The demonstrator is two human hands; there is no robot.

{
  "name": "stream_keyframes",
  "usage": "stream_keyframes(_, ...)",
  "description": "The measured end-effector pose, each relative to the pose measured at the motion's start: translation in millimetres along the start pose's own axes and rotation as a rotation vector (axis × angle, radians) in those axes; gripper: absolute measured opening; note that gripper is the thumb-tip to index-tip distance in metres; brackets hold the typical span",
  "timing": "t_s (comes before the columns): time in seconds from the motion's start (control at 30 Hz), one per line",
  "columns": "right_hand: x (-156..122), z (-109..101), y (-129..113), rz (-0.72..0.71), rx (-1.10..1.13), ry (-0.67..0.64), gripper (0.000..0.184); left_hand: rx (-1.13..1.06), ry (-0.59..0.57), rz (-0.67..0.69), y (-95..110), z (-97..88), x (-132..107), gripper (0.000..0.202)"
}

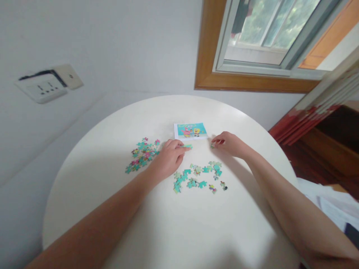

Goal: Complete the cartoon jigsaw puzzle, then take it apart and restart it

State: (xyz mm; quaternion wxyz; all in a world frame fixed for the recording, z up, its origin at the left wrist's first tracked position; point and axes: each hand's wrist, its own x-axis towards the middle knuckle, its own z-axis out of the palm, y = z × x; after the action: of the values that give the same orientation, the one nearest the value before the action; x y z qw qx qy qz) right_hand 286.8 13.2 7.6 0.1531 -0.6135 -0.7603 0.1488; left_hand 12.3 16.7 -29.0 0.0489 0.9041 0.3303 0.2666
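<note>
My left hand (168,157) rests on the table with its fingers stretched out, the fingertips touching a short green strip of jigsaw pieces (188,147). In a pinch, my right hand (228,144) has a small jigsaw piece (212,145) at its fingertips, low over the tabletop or touching it. Just beyond both hands lies a picture card (193,130) with a pink and a yellow cartoon figure on turquoise. A loose heap of jigsaw pieces (143,154) spreads left of my left hand. Nearer to me, several turquoise and pale green pieces (183,176) form a rough ring.
Everything lies on a round white table (179,228) against the wall. Two separate jigsaw pieces, one purple and yellow (212,189) and one with black (223,185), sit right of the ring. A wall socket (45,87) is at left, papers (331,201) at right.
</note>
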Motion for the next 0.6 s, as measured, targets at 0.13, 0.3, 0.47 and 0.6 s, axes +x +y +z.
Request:
stream_keyframes(0.13, -1.5, 0.2, -1.9, -0.002, -0.023, -0.023, 0.028, 0.003, 0.0, 0.005, 0.3, -0.5, -0.2, 0.033)
stream_keyframes(0.3, -1.9, 0.9, -3.4, -0.003, -0.04, -0.008, 0.026, -0.008, 0.003, -0.003, 0.0, -0.5, -0.8, 0.033)
stream_keyframes(0.47, -0.4, 2.6, -1.3, -0.006, -0.033, -0.014, 0.024, -0.005, 0.001, -0.006, 1.1, -1.5, -0.9, 0.033)
stream_keyframes(0.6, -1.6, 2.0, -2.3, -0.017, -0.026, -0.005, 0.023, -0.007, -0.005, -0.011, 4.0, -3.7, -0.1, 0.033)
